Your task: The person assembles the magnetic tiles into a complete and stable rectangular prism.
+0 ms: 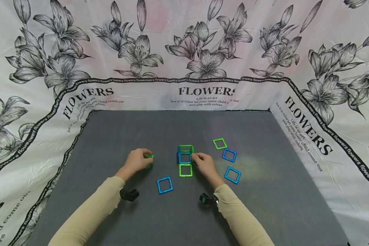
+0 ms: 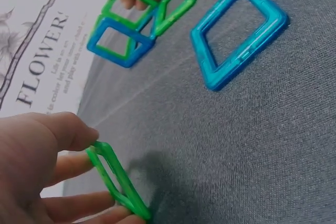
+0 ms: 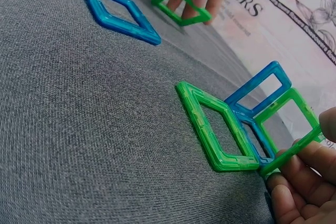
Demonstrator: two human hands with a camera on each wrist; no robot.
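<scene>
My left hand [image 1: 137,159] pinches a green square magnetic tile [image 2: 125,182] between thumb and fingers, tilted, left of a small tile structure. In that structure a blue tile [image 1: 185,162] lies flat, with a flat green tile [image 3: 198,124] joined at its near side. A blue tile [image 3: 249,82] stands up along the left and another green tile [image 3: 275,103] at the back. On the right side, my right hand [image 1: 205,165] holds an upright green tile [image 3: 289,153] by thumb and fingers, its lower edge right at the blue base.
A loose blue tile [image 1: 158,187] lies between the arms, nearer the body. Right of the structure lie a green tile [image 1: 222,148] and two blue ones, one farther [image 1: 228,160] and one nearer [image 1: 230,180]. Flower-printed cloth [image 1: 206,94] borders the grey table [image 1: 135,130].
</scene>
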